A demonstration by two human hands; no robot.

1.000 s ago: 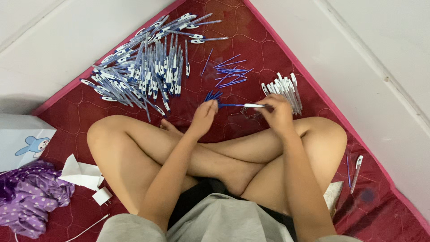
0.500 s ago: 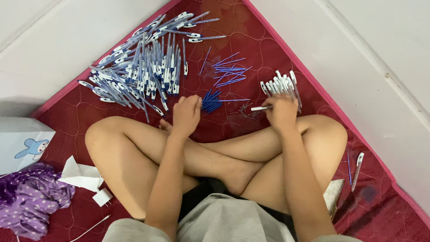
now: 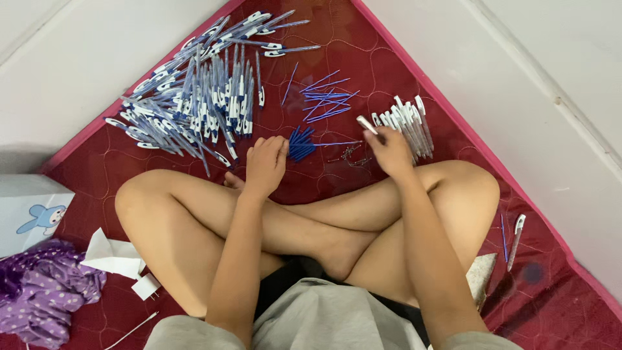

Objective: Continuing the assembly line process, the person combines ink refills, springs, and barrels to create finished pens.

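Down on a red quilted mat [image 3: 447, 139], the left hand [image 3: 264, 163] rests with its fingers curled loosely, the fingertips touching a small bunch of blue pen tips [image 3: 300, 144] just to its right — whether it actually grips any of them cannot be told. The right hand [image 3: 389, 150] is closed around a white pen barrel [image 3: 367, 124], which pokes up and left out of the fingers. Just right of that hand lies a neat row of white pens [image 3: 409, 126], touching or nearly so. Between the two hands sit a few tiny springs [image 3: 351, 155], too small to make out well. Beyond the hands, blue refills [image 3: 326, 99] lie scattered, and up-left of the left hand spreads a big heap of pen parts [image 3: 194, 104] — blue and white, jumbled. Well right of the right hand, past the knee, lie one stray pen [image 3: 516, 240] and a refill.
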